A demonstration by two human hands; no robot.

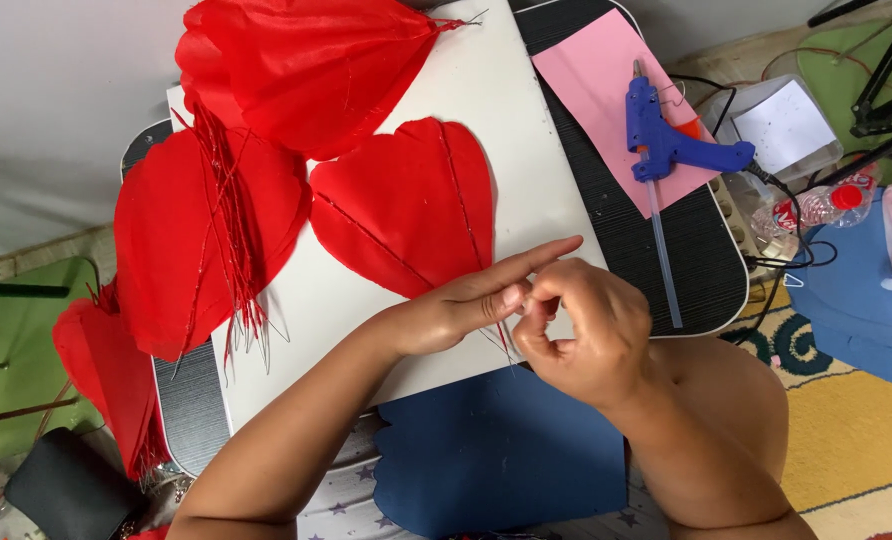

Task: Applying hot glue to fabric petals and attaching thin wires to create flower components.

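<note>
Right now I see the red fabric petal (406, 205) lying flat on the white board (526, 150), its thin wire stem (504, 340) pinched by my curled right hand (581, 335), my left hand (486, 295) stretched flat touching it, blue glue gun (666, 140) well apart.

- Red petal (406, 205) under my left hand (466, 300): thin cloth, faint sheen, slightly creased; fine wire ribs show along it.
- My right hand (576, 330) pinches a thin metal wire (504, 338), bare and smooth.
- White board (526, 130): matt, smooth card.
- Pink sheet (591, 60): matt paper.
- Glue gun (666, 140): blue plastic, slightly glossy.
- Blue sheet (496, 450): matt, felt-like.
</note>
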